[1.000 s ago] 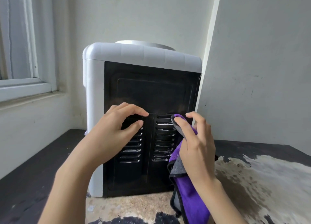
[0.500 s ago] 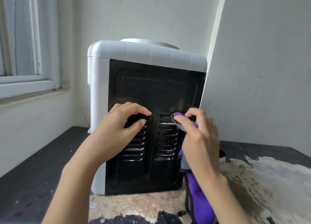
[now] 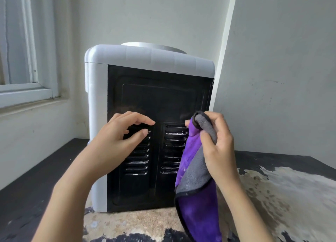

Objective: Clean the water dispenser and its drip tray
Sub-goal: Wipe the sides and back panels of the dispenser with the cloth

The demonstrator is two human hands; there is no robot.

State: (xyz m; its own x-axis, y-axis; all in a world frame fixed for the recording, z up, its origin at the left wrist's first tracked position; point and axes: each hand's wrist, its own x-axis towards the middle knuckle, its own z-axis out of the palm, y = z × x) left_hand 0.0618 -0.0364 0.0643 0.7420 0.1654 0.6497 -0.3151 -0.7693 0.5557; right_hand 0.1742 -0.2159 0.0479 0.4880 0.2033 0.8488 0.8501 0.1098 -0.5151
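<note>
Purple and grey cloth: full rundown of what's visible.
The purple and grey microfibre cloth looks soft and plush, purple on one face, grey on the other, with a dark stitched edge. The right hand grips its bunched top, with the grey side folded over the fingers. The rest hangs limp in front of the right vent slots of the water dispenser's black back panel. Whether it touches the panel is unclear. Its lower end runs out of frame.
</note>
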